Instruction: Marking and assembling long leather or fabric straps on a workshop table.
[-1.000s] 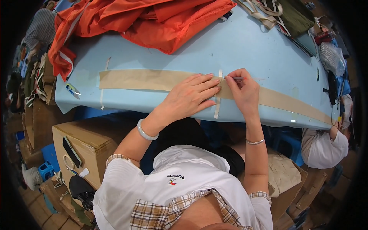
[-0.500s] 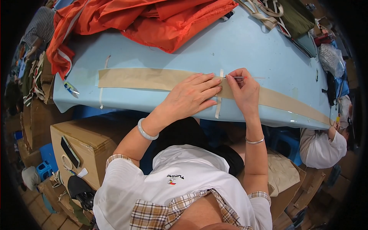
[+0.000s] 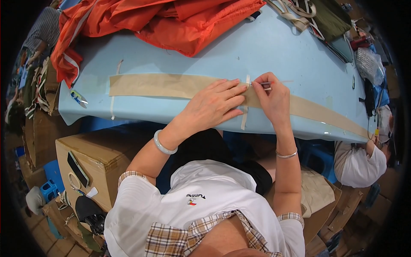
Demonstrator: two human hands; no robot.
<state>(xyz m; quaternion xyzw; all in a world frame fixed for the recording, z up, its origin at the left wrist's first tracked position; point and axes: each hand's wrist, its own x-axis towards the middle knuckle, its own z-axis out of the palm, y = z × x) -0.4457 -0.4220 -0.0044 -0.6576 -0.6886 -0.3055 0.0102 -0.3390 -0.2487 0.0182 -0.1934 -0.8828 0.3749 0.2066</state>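
Observation:
A long tan fabric strip (image 3: 150, 85) runs along the near edge of the light blue table (image 3: 171, 53). My left hand (image 3: 216, 103) lies flat on it with the fingers stretched out, just left of a white tape mark (image 3: 244, 115) that crosses the strip's line. In a pinch, my right hand (image 3: 272, 99) holds a slim pen (image 3: 266, 83), tip pointing left, at the strip's upper edge beside that mark. The pen's thin reddish tail sticks out to the right. Part of the strip is hidden under both hands.
Orange fabric (image 3: 171, 25) is heaped at the back left. Small thread snips (image 3: 78, 98) lie near the left corner by another white tape line (image 3: 112, 107). Webbing straps and olive fabric (image 3: 332, 21) sit at the far right. A cardboard box (image 3: 98, 154) bears a phone (image 3: 78, 168).
Both hands stay nearly in place. The pen and right fingertips have shifted very slightly along the strip's edge by the tape mark.

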